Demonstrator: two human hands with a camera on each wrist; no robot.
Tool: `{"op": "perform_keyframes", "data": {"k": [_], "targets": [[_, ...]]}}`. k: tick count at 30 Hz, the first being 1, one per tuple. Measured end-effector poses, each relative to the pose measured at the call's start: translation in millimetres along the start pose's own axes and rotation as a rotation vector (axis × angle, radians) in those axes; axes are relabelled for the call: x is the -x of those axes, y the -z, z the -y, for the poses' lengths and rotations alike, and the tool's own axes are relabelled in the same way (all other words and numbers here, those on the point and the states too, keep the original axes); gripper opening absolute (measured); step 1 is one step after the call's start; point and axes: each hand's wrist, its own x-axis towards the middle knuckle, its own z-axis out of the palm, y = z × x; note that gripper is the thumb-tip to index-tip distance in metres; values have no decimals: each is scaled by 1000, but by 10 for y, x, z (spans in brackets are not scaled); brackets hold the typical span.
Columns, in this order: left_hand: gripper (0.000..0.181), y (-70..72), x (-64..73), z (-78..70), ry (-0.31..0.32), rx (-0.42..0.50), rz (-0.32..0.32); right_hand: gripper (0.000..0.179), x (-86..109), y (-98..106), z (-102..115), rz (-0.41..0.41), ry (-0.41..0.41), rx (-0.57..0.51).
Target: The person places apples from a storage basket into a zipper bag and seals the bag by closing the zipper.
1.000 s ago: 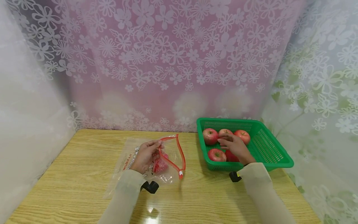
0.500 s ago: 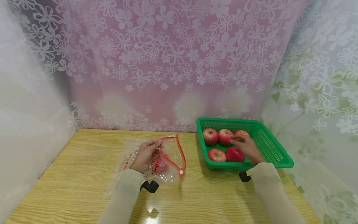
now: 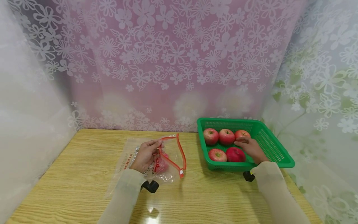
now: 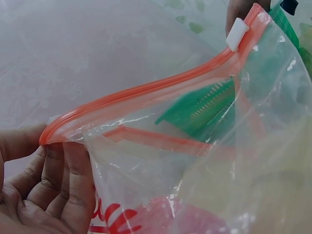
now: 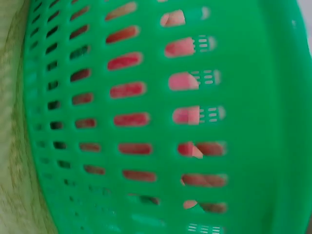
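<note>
Red apples fill the green basket [image 3: 275,149], and the right hand [image 3: 251,149] sits among them, fingers loosely curved, tips touching the back-right apple [image 3: 242,134] without closing round it; the dark apple [image 3: 235,154] lies just to its left, touching the palm side. Well away to the left on the counter [image 3: 70,186], the left hand [image 3: 145,155] pinches the red zip edge of the bag [image 3: 167,155], holding its mouth open toward the basket. The right grip is the nearer one to the fruit.

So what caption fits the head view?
Left hand holds zip bag open; right hand reaches among apples in green basket.
</note>
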Motion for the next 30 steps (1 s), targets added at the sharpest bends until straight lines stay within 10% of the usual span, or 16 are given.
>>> {"op": "perform_keyframes", "data": {"k": [30], "targets": [[22,-14,3,-13,-6,17,3,71,-144,148,-187,249,-165,15]]}}
